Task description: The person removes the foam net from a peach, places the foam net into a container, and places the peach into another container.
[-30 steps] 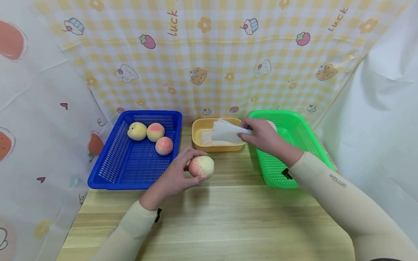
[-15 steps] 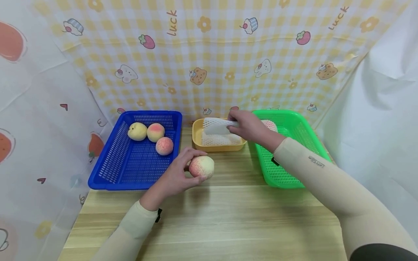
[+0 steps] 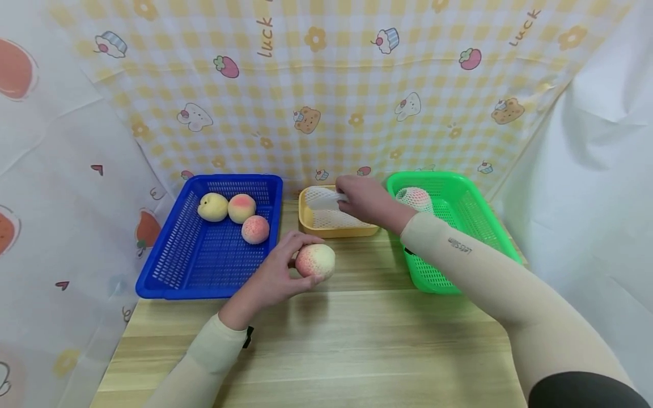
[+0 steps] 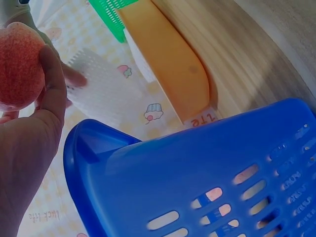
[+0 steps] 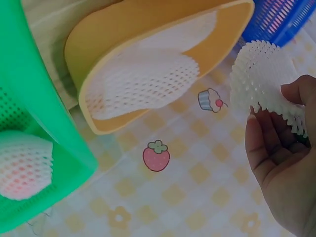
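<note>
My left hand (image 3: 270, 277) holds a pale yellow and pink peach (image 3: 316, 262) above the table, fingers over its top and thumb underneath. In the left wrist view the same peach (image 4: 19, 66) shows its reddish side. My right hand (image 3: 368, 199) pinches the end of a white foam fruit net (image 3: 319, 198) over the yellow tray (image 3: 336, 233). In the right wrist view that net (image 5: 259, 74) flares out between thumb and fingers, and nothing is seen inside it. More white foam nets (image 5: 143, 81) lie in the tray.
To the left, a blue basket (image 3: 214, 272) holds three peaches (image 3: 242, 208). A green basket (image 3: 433, 279) at the right contains a peach in a foam net (image 3: 415, 198). Wooden tabletop (image 3: 357, 340) lies in front, and a checked cloth (image 3: 336, 85) hangs behind.
My right hand has moved left with the foam net, from near the green basket to over the yellow tray. The netted peach shows more fully. The left hand and its peach have barely moved.
</note>
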The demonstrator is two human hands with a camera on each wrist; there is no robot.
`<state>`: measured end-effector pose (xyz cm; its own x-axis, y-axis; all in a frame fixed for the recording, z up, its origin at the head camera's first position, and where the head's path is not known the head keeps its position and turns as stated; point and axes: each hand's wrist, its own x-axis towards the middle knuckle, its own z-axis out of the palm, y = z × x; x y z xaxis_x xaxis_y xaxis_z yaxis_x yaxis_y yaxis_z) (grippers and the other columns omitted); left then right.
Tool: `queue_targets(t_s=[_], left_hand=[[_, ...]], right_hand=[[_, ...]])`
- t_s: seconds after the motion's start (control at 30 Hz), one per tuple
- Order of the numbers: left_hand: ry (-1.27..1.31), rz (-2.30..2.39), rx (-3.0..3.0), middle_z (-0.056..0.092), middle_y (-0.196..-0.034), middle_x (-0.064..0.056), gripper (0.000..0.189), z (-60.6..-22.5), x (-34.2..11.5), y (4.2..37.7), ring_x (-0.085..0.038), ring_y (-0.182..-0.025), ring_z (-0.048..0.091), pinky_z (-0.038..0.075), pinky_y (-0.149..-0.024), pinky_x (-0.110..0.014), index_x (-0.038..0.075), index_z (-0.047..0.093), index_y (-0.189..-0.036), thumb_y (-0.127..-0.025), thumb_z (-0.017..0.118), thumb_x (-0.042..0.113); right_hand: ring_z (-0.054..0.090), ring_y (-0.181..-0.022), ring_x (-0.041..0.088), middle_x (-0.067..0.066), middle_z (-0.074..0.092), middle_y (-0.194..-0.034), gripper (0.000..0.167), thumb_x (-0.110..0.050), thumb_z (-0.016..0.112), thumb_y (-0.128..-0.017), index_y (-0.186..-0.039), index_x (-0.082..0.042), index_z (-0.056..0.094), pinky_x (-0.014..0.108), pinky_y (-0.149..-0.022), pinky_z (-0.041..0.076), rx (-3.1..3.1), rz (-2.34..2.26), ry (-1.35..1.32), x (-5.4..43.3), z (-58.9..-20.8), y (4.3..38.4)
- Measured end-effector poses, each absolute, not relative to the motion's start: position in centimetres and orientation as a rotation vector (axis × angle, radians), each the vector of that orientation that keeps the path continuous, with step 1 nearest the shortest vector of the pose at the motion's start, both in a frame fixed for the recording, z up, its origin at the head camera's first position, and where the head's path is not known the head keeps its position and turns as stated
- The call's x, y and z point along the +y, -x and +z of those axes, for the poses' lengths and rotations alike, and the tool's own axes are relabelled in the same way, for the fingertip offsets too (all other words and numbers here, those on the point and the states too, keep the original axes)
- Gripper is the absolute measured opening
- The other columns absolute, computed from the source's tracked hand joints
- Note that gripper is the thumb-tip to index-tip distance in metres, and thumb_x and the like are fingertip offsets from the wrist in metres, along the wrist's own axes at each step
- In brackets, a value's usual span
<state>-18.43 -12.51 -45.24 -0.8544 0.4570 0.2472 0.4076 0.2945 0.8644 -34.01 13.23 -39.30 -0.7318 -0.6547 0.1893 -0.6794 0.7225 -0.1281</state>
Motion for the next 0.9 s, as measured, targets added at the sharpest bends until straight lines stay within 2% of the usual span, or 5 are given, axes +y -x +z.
queue_targets(t_s=[0.23,0.5,0.8,0.9], left_hand=[[-0.826,1.644,2.489,0.053,-0.138,-0.002,0.062,-45.5,-12.6,18.5,-0.024,-0.117,0.064,0.064,-0.092,-0.04,0.024,0.063,-0.147,-0.091,0.09,0.022],[-0.826,1.647,2.49,0.054,-0.139,-0.003,0.063,-45.6,-12.7,18.5,-0.024,-0.117,0.063,0.064,-0.091,-0.043,0.016,0.063,-0.148,-0.092,0.09,0.021],[-0.813,1.652,2.502,0.055,-0.14,-0.002,0.062,-45.6,-12.9,18.4,-0.024,-0.118,0.064,0.064,-0.091,-0.049,0.022,0.064,-0.147,-0.091,0.09,0.02],[-0.814,1.653,2.501,0.054,-0.14,-0.002,0.062,-45.6,-12.9,18.3,-0.024,-0.118,0.063,0.064,-0.091,-0.047,0.024,0.064,-0.147,-0.091,0.09,0.02]], right_hand=[[0.066,-0.084,0.029,0.01,0.067,-0.102,0.02,-0.016,0.075,-0.105,-0.114,-0.006,0.061,0.046,-0.073,0.058,-2.728,0.182,-1.14,12.0,-40.2,35.2],[0.063,-0.082,0.028,0.008,0.062,-0.099,0.018,-0.014,0.072,-0.105,-0.113,-0.006,0.058,0.044,-0.068,0.056,-2.73,0.1,-1.125,11.7,-41.2,37.0],[0.067,-0.083,0.029,0.01,0.066,-0.105,0.021,-0.014,0.072,-0.104,-0.12,-0.004,0.063,0.045,-0.068,0.059,-2.659,-0.046,-1.147,10.4,-41.6,37.9],[0.068,-0.083,0.029,0.012,0.067,-0.106,0.022,-0.012,0.07,-0.104,-0.123,-0.002,0.065,0.044,-0.069,0.061,-2.653,-0.09,-1.161,10.2,-41.7,38.0]])
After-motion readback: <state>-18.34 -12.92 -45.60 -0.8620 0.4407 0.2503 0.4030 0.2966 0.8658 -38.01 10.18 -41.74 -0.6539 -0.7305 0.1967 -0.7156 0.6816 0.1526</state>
